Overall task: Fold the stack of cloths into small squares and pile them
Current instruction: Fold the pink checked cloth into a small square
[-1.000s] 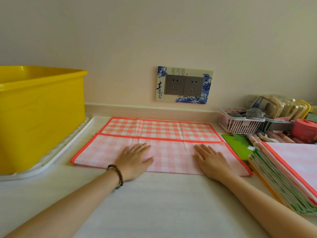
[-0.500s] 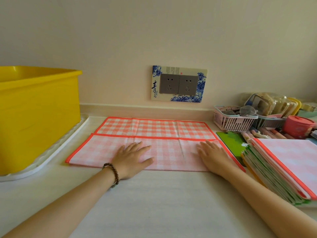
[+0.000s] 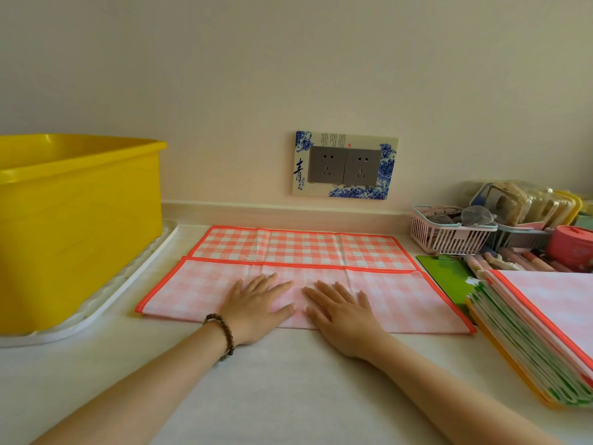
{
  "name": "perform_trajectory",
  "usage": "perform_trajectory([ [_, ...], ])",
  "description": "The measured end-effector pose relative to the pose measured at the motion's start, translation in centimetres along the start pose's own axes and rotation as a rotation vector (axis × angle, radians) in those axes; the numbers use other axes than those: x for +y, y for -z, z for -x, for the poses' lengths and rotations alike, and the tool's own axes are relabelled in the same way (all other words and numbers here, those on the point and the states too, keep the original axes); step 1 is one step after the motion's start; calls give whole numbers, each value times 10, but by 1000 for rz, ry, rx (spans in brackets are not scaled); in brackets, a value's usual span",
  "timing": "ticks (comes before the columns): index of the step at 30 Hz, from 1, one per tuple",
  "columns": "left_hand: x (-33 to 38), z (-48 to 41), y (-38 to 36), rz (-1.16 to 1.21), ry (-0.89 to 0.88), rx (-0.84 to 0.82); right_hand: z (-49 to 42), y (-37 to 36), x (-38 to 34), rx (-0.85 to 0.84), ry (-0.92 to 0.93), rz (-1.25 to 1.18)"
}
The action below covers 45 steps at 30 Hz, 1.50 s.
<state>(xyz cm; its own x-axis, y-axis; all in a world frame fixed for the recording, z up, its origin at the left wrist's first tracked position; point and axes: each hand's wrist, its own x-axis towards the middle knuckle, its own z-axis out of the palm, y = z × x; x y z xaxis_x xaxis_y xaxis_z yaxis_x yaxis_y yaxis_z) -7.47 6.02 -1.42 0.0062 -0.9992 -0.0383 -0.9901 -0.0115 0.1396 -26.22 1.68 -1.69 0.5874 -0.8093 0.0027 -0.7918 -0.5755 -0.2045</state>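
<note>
Both hands flat on the cloth, mid-worktop: left hand and right hand side by side, fingers straight and spread, pressing the folded near half. Far half uncovered. Stack at right, bin left.

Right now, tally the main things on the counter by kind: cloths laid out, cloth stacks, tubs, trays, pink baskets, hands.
Cloth laid out: 1
Stack of cloths: 1
Yellow tub: 1
White tray: 1
Pink basket: 1
Hands: 2, left hand and right hand
Total: 7
</note>
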Motion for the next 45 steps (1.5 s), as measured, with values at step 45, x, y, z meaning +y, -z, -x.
perform_trajectory([
  [45,-25,50,31,91,-207,168,50,29,40,135,150,-121],
])
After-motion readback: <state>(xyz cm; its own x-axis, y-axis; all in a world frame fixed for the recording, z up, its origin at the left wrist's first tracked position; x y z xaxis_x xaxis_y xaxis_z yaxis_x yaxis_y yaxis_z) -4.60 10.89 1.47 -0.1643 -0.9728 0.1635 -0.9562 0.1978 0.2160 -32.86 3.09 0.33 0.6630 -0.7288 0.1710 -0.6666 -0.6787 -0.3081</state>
